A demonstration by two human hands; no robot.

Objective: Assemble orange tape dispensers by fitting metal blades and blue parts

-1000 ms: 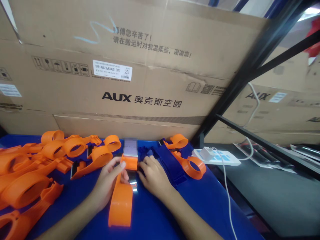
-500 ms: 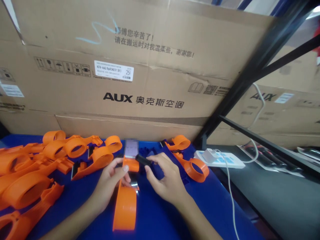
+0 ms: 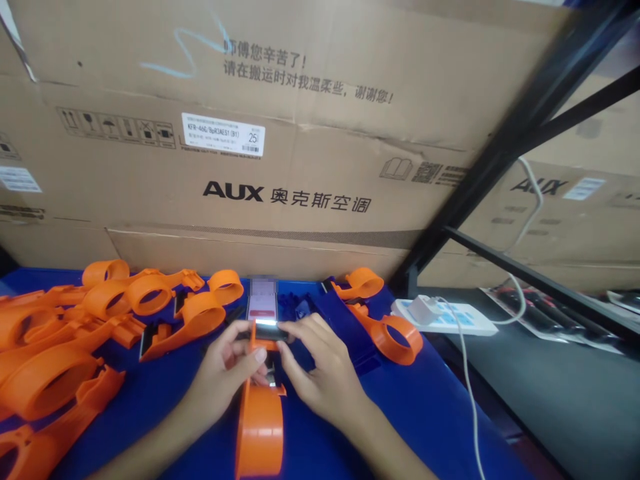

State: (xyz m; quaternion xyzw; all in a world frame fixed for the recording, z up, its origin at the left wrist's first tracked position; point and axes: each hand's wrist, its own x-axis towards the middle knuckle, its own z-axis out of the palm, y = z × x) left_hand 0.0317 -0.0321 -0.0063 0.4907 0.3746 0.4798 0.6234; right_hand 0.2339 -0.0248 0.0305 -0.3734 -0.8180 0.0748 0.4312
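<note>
An orange plastic tape-dispenser body [image 3: 260, 423] stands between my hands over the blue table top [image 3: 430, 413], its wide loop handle toward me. My left hand [image 3: 225, 373] grips its upper end from the left with thumb and fingers closed. My right hand [image 3: 325, 377] pinches a small dark cylindrical roller [image 3: 270, 331] lying across the top of that orange body. Just behind the fingertips, a phone [image 3: 263, 303] with a lit screen leans upright.
Several orange dispenser bodies [image 3: 60, 340] are heaped on the left, and two more [image 3: 387, 327] lie right of a dark blue tray [image 3: 340, 320]. A large cardboard box [image 3: 280, 133] walls the back. A white power strip [image 3: 440, 313] with cable and a black rack frame [image 3: 500, 133] stand at the right.
My right hand lifted a dark roller from beside the blue tray and brought it onto the top of the orange body. The orange body has tipped more upright toward me.
</note>
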